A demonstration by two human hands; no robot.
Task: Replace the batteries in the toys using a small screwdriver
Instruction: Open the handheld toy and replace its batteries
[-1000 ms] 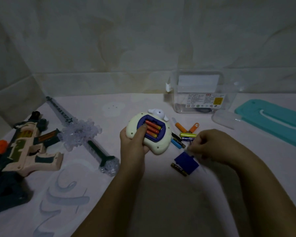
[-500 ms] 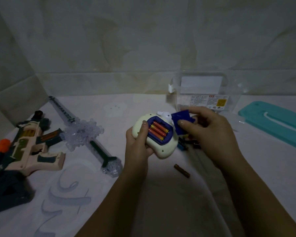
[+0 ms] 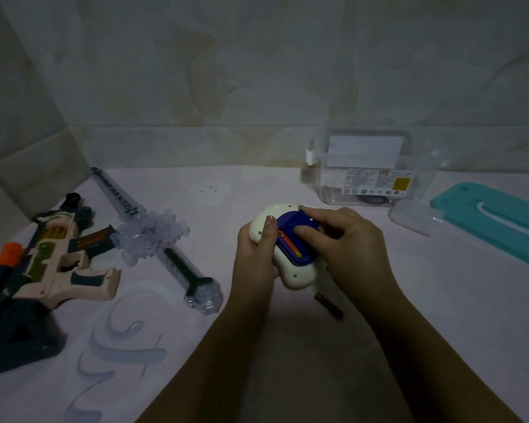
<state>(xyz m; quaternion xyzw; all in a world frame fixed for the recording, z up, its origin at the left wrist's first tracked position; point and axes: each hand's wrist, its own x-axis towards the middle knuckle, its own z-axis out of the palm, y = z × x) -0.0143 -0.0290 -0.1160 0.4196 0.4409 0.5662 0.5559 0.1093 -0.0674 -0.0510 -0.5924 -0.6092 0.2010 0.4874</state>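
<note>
A cream toy [image 3: 297,274] lies back-up at the table's middle, gripped by my left hand [image 3: 255,254] with the thumb on its left edge. My right hand [image 3: 345,239] holds the dark blue battery cover [image 3: 293,222] down over the compartment, thumb on top, fingers at its far edge. A strip of orange batteries [image 3: 289,244] still shows along the cover's left side. One dark loose battery [image 3: 329,305] lies on the cloth below my right hand. No screwdriver is in sight.
A toy gun [image 3: 58,257] and a clear toy sword [image 3: 156,239] lie at the left. A clear plastic box [image 3: 376,169] stands at the back right, with a small clear case [image 3: 416,216] and a teal lid [image 3: 495,221] beside it.
My right hand picked the blue cover up from the cloth, carried it to the toy and laid it over the batteries. My left hand kept its hold on the toy.
</note>
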